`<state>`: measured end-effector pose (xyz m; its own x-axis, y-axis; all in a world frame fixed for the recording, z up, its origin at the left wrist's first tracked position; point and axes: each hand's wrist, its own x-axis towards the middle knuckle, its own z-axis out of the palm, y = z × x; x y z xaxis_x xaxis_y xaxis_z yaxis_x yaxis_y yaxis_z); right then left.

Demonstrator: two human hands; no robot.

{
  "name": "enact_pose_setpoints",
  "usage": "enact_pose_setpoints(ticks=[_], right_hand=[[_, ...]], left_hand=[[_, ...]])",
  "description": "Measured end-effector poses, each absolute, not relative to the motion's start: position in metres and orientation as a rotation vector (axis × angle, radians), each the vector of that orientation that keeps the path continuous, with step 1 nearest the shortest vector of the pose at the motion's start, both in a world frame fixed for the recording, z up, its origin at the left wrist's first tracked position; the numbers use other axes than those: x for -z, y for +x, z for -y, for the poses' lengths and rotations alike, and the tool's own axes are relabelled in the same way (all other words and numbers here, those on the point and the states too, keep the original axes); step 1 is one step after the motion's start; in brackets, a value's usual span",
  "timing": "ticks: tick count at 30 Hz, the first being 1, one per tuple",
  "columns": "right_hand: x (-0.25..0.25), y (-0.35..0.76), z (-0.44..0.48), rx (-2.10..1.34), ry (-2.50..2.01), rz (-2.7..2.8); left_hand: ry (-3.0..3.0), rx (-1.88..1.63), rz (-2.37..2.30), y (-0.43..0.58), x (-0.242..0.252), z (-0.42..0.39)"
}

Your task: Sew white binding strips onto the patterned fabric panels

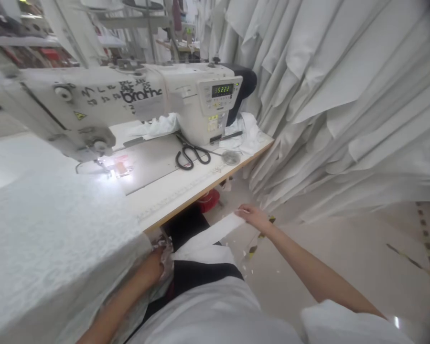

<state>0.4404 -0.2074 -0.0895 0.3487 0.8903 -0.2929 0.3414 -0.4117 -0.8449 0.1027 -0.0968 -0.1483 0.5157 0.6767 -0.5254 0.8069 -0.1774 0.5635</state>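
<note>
A long white fabric strip (211, 234) stretches across my lap below the table edge. Its far end is pinched in my right hand (252, 216), out to the right over the floor. My left hand (158, 260) is closed at the table's front edge, around bunched fabric (167, 255) near the strip's other end; its fingers are partly hidden. Beside that hand, a large pale patterned cloth (57, 239) covers the left of the table and hangs over the front. The sewing machine (136, 95) stands behind, its needle area lit.
Black-handled scissors (192, 155) and a small round dish (231, 157) lie on the sewing table (172, 196). White cloth pieces (249, 129) are heaped at its right end. Many white fabric panels (329, 95) hang along the right. A red object (208, 200) shows under the table.
</note>
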Motion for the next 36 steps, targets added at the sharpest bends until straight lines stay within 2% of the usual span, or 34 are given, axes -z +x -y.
enact_pose_setpoints(ticks=[4,7,10,14,18,20,24,27,30,33,36], right_hand=[[0.019,0.395,0.183,-0.785,-1.746,1.319],[-0.032,0.351,0.171,-0.708,-1.382,1.739],[-0.054,0.315,0.163,-0.591,-1.117,1.843],[-0.029,0.280,0.158,-0.737,-1.151,1.658],[0.018,0.235,0.165,-0.913,-1.192,1.838],[0.039,0.214,0.171,-0.995,-1.205,1.896],[0.055,0.203,0.177,-1.178,-1.166,1.970],[0.038,0.217,0.173,-1.210,-1.158,1.879],[0.014,0.226,0.167,-1.297,-1.039,1.697],[0.010,0.219,0.166,-1.437,-0.968,1.484],[0.032,0.208,0.173,-1.500,-1.034,1.268]], left_hand=[[1.967,-0.056,-1.115,0.123,0.072,0.114],[2.083,-0.441,-0.868,0.144,0.014,0.123],[2.036,-0.566,-0.864,0.146,-0.024,0.117],[1.866,-0.853,-1.023,0.118,-0.052,0.105],[1.809,-1.058,-1.013,0.092,-0.088,0.106],[1.794,-1.268,-0.949,0.085,-0.112,0.108],[1.657,-1.659,-0.916,0.075,-0.150,0.111],[1.645,-1.326,-0.886,0.072,-0.143,0.111],[1.498,-0.914,-0.879,0.075,-0.109,0.102],[1.358,-0.822,-0.981,0.076,-0.071,0.077],[1.430,-0.783,-1.091,0.068,-0.049,0.041]])
